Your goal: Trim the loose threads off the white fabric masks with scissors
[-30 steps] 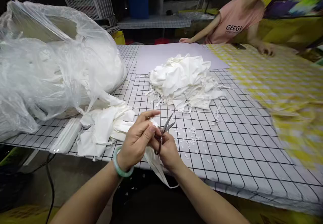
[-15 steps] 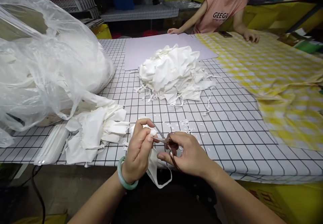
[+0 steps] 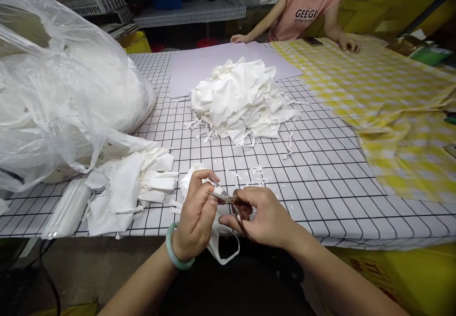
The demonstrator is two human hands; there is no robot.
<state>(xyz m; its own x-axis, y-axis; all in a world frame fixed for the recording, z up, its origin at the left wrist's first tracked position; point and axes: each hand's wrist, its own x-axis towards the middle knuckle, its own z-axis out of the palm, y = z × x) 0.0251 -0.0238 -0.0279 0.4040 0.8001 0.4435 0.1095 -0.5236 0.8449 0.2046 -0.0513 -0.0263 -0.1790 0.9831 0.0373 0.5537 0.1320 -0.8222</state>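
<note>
My left hand (image 3: 194, 223), with a pale green bangle at the wrist, pinches a white cloth piece with a strap (image 3: 214, 241). The strap loops down below my fingers, and part of the cloth lies on the table behind them. In my right hand (image 3: 267, 216) is a pair of scissors (image 3: 228, 198), fingers in the brown handles. Its blades reach the left fingertips at the cloth; the exact spot between them is partly hidden. Small white clippings (image 3: 254, 177) are scattered just beyond the hands. Farther back rises a heap of similar white cloth pieces (image 3: 235, 102).
A large clear plastic bag (image 3: 89, 83) of white material bulges at the left, with more white cloth (image 3: 123, 187) and a white power strip (image 3: 67, 209) before it. Yellow checked cloth (image 3: 392, 130) covers the right. A person (image 3: 306, 12) in pink stands across the table.
The scissor blades have come closer together at the left fingertips. The whole view has shifted slightly, while both hands keep their grip.
</note>
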